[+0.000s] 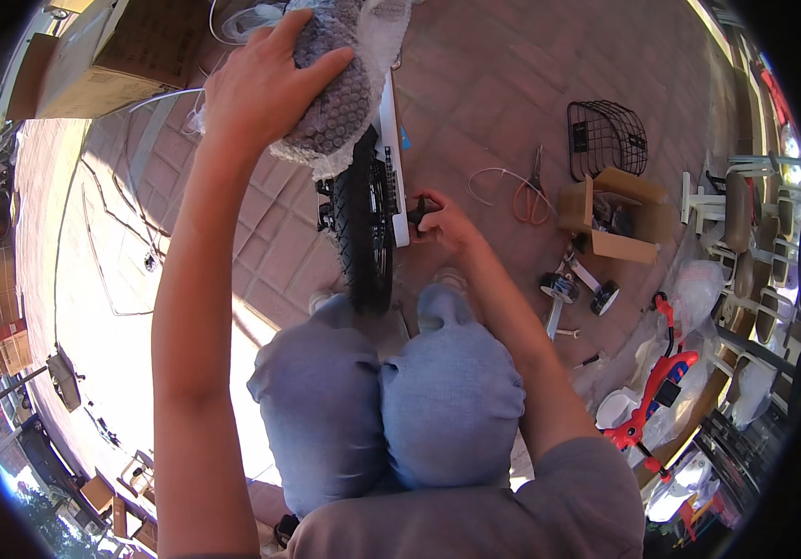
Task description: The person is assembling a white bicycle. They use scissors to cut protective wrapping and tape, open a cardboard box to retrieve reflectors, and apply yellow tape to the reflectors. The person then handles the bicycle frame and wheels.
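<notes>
Both hands on the small bicycle: left hand (265, 79) spread over its bubble-wrapped part (340, 84), gripping loosely; right hand (442, 224) closed on a dark piece beside the black wheel (363, 233).

bright daylight, hard shadows on the paving, glare at lower left; fisheye bends and darkens the rim.

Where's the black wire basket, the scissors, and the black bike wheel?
black wire basket (607, 138): head view, on its mesh side.
scissors (531, 197): head view, on the orange handles.
black bike wheel (363, 233): head view, on the tyre tread, ahead of the knees.
</notes>
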Demonstrator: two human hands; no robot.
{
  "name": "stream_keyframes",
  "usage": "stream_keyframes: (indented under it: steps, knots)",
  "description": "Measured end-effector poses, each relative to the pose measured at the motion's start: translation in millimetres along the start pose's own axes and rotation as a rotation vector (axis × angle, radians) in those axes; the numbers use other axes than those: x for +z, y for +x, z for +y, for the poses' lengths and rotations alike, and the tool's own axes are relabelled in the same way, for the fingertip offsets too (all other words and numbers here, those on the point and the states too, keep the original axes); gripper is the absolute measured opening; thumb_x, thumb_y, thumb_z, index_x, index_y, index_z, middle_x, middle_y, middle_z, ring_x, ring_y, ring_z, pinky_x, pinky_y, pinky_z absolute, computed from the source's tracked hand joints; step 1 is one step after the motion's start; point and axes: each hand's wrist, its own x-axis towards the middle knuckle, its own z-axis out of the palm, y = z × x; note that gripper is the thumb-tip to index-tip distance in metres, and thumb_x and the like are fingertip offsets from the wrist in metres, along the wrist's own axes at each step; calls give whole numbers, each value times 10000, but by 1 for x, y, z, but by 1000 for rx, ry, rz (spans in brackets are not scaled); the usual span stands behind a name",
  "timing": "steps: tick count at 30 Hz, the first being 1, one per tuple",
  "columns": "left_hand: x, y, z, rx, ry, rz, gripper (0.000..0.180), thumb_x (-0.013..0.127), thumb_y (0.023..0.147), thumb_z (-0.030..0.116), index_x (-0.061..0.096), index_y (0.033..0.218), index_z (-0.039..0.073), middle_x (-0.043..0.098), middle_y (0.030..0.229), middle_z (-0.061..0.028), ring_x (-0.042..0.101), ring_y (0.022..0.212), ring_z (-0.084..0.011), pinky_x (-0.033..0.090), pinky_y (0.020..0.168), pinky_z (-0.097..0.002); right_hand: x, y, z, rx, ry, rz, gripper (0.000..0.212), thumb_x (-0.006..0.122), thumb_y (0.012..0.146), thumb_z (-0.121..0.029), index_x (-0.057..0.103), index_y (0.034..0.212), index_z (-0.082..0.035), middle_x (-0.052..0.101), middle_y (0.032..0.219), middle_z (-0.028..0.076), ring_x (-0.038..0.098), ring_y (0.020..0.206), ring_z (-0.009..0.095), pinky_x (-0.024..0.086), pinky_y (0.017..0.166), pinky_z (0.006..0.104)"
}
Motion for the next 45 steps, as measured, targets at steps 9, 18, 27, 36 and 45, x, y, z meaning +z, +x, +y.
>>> stream_keyframes:
  steps: [9, 18, 27, 36, 45]
  knots:
    - [4, -4, -9, 9, -16, 63, 688, 531, 774, 656, 501, 1313, 229, 603, 1174, -141, 604, 1049, -345, 462, 865, -456, -27, -38, -37, 38, -358, 191, 565, 638, 720, -104, 469, 1259, -102, 551, 922, 94, 586, 838, 293, 549, 730, 494]
    - [1, 2, 29, -70, -193, -68, 578, 580, 784, 528, 515, 1238, 177, 578, 1101, -171, 547, 1049, -359, 392, 863, -490, -125, -114, 17, 36, 489, 400, 297, 410, 962, -201, 456, 1237, -99, 565, 1154, 207, 537, 1049, 473, 443, 866, 667]
    - [-2, -11, 23, -102, -273, 48, 517, 607, 779, 509, 560, 1137, 139, 590, 1066, -163, 553, 1016, -374, 359, 855, -516, -143, -125, 20, -52, -91, 523, 282, 517, 947, -190, 542, 1152, 3, 602, 1103, 125, 592, 966, 298, 502, 829, 481]
    - [2, -11, 35, -113, -219, 36, 520, 588, 797, 503, 541, 1190, 165, 572, 1060, -153, 539, 996, -345, 365, 819, -482, 67, -155, -187, -828, -305, 382, 226, 575, 915, -115, 586, 1103, 9, 620, 1012, 69, 611, 911, 166, 520, 804, 339]
    - [7, -14, 30, -143, -205, 42, 540, 592, 785, 496, 534, 1204, 160, 557, 1075, -168, 533, 986, -347, 356, 833, -496, 383, -236, -273, -2357, -1108, 249, 336, 587, 883, -160, 585, 1178, 1, 649, 1030, 152, 623, 963, 279, 483, 844, 342]
